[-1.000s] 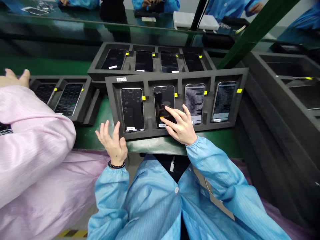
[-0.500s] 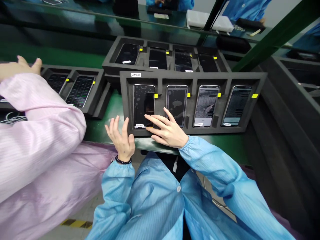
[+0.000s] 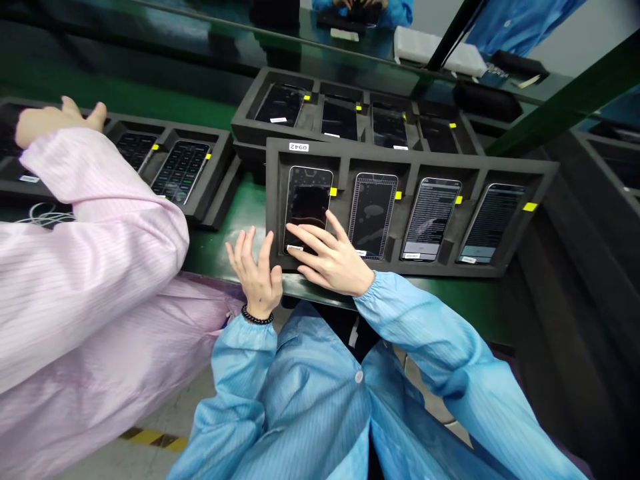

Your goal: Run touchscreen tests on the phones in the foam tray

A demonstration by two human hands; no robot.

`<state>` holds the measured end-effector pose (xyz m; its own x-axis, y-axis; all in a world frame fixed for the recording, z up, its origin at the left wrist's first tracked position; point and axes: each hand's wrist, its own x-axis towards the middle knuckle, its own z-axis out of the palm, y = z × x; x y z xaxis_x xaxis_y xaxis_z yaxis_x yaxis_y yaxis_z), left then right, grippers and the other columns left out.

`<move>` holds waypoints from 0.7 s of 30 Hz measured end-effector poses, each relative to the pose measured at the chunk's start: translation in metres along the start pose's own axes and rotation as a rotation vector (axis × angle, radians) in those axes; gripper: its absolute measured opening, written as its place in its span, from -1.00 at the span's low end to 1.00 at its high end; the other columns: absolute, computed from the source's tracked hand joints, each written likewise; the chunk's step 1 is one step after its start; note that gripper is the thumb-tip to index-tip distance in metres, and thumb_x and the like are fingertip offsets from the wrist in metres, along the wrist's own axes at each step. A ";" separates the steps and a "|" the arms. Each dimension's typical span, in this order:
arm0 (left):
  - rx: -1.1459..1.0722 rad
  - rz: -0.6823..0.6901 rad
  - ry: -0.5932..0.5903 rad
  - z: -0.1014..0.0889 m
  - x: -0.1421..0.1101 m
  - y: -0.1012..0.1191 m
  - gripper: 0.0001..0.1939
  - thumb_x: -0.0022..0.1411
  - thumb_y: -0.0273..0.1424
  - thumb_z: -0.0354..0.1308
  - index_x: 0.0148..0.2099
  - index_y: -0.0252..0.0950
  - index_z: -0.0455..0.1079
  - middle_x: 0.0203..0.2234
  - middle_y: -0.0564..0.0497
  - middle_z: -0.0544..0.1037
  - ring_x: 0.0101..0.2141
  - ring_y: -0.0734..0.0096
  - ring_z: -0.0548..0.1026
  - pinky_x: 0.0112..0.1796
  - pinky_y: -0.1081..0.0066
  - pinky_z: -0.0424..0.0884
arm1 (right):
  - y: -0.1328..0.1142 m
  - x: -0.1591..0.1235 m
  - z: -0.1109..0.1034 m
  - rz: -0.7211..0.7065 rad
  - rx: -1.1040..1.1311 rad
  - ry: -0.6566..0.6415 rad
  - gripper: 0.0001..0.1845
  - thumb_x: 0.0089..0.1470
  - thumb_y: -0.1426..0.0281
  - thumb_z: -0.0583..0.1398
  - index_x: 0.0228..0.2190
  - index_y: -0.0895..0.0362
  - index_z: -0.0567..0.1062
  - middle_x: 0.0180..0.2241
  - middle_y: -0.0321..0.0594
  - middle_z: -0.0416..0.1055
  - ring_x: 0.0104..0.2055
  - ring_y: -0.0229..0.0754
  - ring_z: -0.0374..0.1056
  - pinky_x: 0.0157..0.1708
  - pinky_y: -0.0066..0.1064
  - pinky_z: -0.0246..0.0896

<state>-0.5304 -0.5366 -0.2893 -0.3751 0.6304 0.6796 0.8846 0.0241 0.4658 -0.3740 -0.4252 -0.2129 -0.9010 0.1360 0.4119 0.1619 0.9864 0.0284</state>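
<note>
In front of me a black foam tray point(image 3: 345, 155) leans tilted, with several smartphones in its slots. My right hand point(image 3: 333, 260) is open, fingers spread over the lower part of the leftmost phone point(image 3: 307, 190), whose screen is mostly dark; whether the fingertips touch it I cannot tell. Beside it, the second phone point(image 3: 374, 213) shows a dotted border. The third phone point(image 3: 433, 213) and the fourth phone point(image 3: 493, 220) display lines of text. My left hand point(image 3: 257, 273), a beaded bracelet at its wrist, is open and empty near the tray's lower left corner.
Behind stands another foam tray point(image 3: 245, 110) of dark phones. At left, a co-worker's hand point(image 3: 60, 121) and pink sleeve point(image 3: 110, 187) reach over a further phone tray point(image 3: 220, 143). A green post point(image 3: 565, 87) and stacked dark trays point(image 3: 565, 267) flank the right.
The view has shifted, so the trays appear further right. My right hand now lies more squarely over the leftmost phone, away from the second one. Both hands stay open.
</note>
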 end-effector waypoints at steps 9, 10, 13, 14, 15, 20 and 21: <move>-0.215 -0.200 -0.072 -0.005 0.008 0.000 -0.30 0.43 -0.01 -0.33 0.38 -0.32 0.14 0.33 -0.27 0.20 0.36 0.12 0.12 0.36 0.03 -0.04 | 0.020 -0.008 -0.020 0.180 -0.085 0.129 -0.70 0.33 0.31 0.08 -0.05 0.08 0.55 0.29 -0.08 0.29 0.26 0.03 0.26 0.41 0.20 -0.21; -0.318 -0.275 -0.100 -0.004 0.017 -0.003 -0.30 0.43 0.00 -0.32 0.40 -0.30 0.08 0.33 -0.26 0.21 0.34 0.16 0.17 0.33 0.08 0.06 | 0.024 -0.005 -0.023 0.205 -0.097 0.147 -0.69 0.34 0.31 0.07 -0.03 0.08 0.54 0.29 -0.08 0.29 0.26 0.03 0.25 0.41 0.21 -0.20; -0.575 -0.474 -0.204 0.007 0.059 -0.015 -0.31 0.42 0.05 -0.33 0.39 -0.24 0.06 0.22 -0.21 0.37 0.20 0.26 0.39 0.17 0.22 0.34 | 0.039 0.014 -0.029 0.287 -0.112 0.180 -0.67 0.35 0.28 0.05 -0.01 0.07 0.52 0.33 -0.10 0.22 0.29 0.08 0.19 0.41 0.24 -0.25; -0.607 -0.508 -0.232 0.014 0.077 -0.019 -0.31 0.42 0.06 -0.35 0.36 -0.24 0.13 0.14 -0.19 0.45 0.13 0.28 0.46 0.12 0.25 0.39 | 0.044 0.022 -0.030 0.302 -0.113 0.181 -0.67 0.35 0.26 0.04 -0.01 0.07 0.51 0.34 -0.11 0.19 0.30 0.10 0.16 0.41 0.25 -0.27; -0.617 -0.521 -0.258 0.022 0.095 -0.023 -0.30 0.43 0.05 -0.37 0.30 -0.27 0.22 0.06 -0.18 0.52 0.06 0.29 0.51 0.08 0.28 0.43 | 0.049 0.031 -0.031 0.307 -0.114 0.176 -0.66 0.35 0.25 0.04 0.00 0.07 0.51 0.36 -0.11 0.16 0.32 0.11 0.14 0.41 0.26 -0.30; -0.651 -0.525 -0.318 0.055 0.146 -0.032 -0.18 0.47 -0.08 -0.54 -0.03 -0.53 0.45 -0.17 -0.18 0.62 -0.17 0.36 0.57 -0.05 0.37 0.48 | 0.059 0.066 -0.024 0.266 -0.143 0.093 -0.69 0.32 0.27 0.09 0.01 0.05 0.49 0.39 -0.10 0.09 0.35 0.12 0.10 0.41 0.30 -0.36; -0.660 -0.507 -0.303 0.057 0.146 -0.032 -0.21 0.48 -0.08 -0.51 -0.04 -0.55 0.44 -0.18 -0.17 0.62 -0.19 0.38 0.57 -0.08 0.39 0.48 | 0.059 0.070 -0.022 0.254 -0.148 0.083 -0.70 0.32 0.27 0.10 0.01 0.06 0.49 0.39 -0.10 0.09 0.35 0.12 0.11 0.41 0.30 -0.36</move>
<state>-0.5975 -0.4011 -0.2370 -0.5064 0.8459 0.1674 0.2567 -0.0375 0.9658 -0.4184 -0.3593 -0.1619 -0.7890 0.3626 0.4960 0.4404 0.8967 0.0450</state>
